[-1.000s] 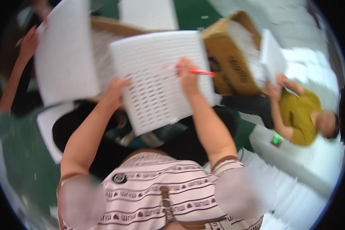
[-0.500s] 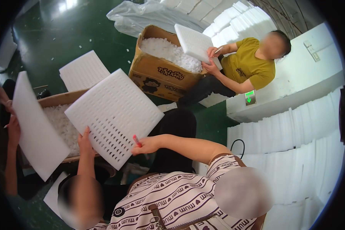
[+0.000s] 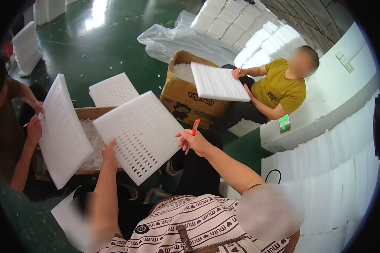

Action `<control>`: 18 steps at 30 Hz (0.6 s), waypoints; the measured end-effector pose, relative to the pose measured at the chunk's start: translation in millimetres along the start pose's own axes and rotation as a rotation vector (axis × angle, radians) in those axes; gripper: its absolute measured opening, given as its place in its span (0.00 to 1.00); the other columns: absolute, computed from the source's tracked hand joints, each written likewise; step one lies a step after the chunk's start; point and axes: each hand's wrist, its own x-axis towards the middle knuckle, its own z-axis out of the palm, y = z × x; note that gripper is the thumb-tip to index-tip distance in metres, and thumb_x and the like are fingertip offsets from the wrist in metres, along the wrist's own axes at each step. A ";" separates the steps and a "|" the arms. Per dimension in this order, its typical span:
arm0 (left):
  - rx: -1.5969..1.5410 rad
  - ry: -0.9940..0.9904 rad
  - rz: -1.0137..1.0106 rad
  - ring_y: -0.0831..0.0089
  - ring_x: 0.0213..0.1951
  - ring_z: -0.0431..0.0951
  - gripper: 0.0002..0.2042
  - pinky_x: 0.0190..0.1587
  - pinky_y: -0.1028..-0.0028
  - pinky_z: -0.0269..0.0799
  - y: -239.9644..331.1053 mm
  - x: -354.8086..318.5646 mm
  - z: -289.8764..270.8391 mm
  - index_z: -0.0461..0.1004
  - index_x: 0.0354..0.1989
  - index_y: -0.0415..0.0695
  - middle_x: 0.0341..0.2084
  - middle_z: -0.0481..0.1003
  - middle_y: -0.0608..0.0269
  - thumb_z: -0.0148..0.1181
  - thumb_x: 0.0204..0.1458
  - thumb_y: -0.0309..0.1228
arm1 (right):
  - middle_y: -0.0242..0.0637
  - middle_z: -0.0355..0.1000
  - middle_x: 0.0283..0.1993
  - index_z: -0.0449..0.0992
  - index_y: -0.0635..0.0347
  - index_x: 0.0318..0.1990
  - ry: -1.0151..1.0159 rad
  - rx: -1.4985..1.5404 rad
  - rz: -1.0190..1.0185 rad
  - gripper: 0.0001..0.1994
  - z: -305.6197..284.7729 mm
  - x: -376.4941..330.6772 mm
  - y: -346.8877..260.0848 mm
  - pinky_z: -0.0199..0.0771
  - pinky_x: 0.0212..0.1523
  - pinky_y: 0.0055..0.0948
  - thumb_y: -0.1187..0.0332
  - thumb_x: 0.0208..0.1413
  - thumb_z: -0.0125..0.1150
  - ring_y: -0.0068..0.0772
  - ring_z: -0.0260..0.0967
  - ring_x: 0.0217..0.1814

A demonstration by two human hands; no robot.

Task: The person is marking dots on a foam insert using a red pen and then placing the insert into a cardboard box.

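A thick white foam sheet (image 3: 133,122) with rows of small slots is tilted in front of me. Dark openings show through the slots in its lower part; those higher up look filled with white. My left hand (image 3: 109,154) grips the sheet's left edge, with the thumb on top. Just off the right edge, my right hand (image 3: 193,141) has its fingers around a red pen (image 3: 196,125), which stands nearly upright. Beneath the sheet is an open cardboard box (image 3: 85,113) of small white foam bits (image 3: 92,137).
At left a person holds a foam sheet (image 3: 65,130) and a pen. At right another person in a mustard shirt (image 3: 285,80) works on a sheet (image 3: 217,82) beside a carton (image 3: 190,101). Another slotted sheet (image 3: 114,90) lies beyond my box. Foam stacks (image 3: 325,168) line the right side.
My right hand has lifted off the sheet, moving right and up with the pen. My left hand still holds the sheet. The person at right has lowered and turned their sheet; the view has shifted.
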 end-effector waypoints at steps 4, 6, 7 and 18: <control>0.026 0.020 -0.015 0.60 0.37 0.76 0.19 0.39 0.66 0.74 -2.4 9.8 -8.3 0.67 0.47 0.30 0.38 0.74 0.48 0.53 0.49 0.30 | 0.36 0.71 0.26 0.74 0.61 0.42 0.048 0.143 0.006 0.13 -7.6 9.5 -6.3 0.65 0.24 0.19 0.62 0.62 0.46 0.24 0.64 0.20; 0.033 0.031 -0.022 0.59 0.37 0.76 0.19 0.39 0.66 0.74 -3.9 13.6 -11.5 0.67 0.47 0.29 0.38 0.74 0.48 0.53 0.48 0.30 | 0.36 0.71 0.26 0.74 0.62 0.42 0.061 0.189 0.013 0.13 -16.6 16.0 -5.4 0.65 0.24 0.19 0.63 0.62 0.46 0.24 0.64 0.20; 0.057 0.045 -0.033 0.59 0.37 0.75 0.19 0.39 0.65 0.74 -4.3 15.0 -12.8 0.67 0.46 0.29 0.38 0.74 0.47 0.52 0.47 0.29 | 0.36 0.71 0.26 0.74 0.61 0.43 0.064 0.243 0.018 0.13 -25.1 22.1 -2.4 0.65 0.24 0.20 0.63 0.62 0.46 0.24 0.65 0.20; 0.131 0.121 -0.103 0.56 0.36 0.75 0.20 0.39 0.63 0.73 -13.5 32.4 -27.6 0.67 0.45 0.27 0.38 0.73 0.44 0.49 0.43 0.27 | 0.37 0.72 0.27 0.75 0.58 0.43 -0.004 0.850 0.040 0.12 -79.7 70.9 25.2 0.68 0.27 0.28 0.61 0.61 0.48 0.28 0.66 0.21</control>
